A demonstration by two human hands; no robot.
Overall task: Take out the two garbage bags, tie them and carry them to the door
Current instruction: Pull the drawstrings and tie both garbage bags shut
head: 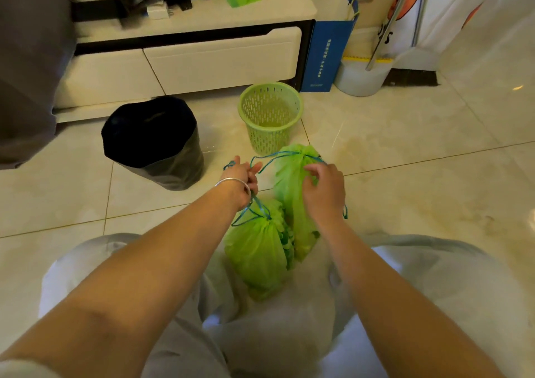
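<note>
Two green garbage bags with blue drawstrings stand on the tiled floor between my knees. The near bag point(257, 259) is cinched at its neck. The far bag point(289, 186) is gathered at the top as well. My left hand point(241, 179), with a silver bangle on the wrist, is shut on blue drawstring loops that run to both bags. My right hand point(324, 189) pinches the far bag's plastic and string just below its neck.
An empty green slotted basket point(270, 115) stands just beyond the bags. A bin lined with a black bag point(153, 143) sits to its left. Behind them are a white drawer cabinet point(185, 62), a blue paper bag point(328, 44) and a white bucket point(362, 78).
</note>
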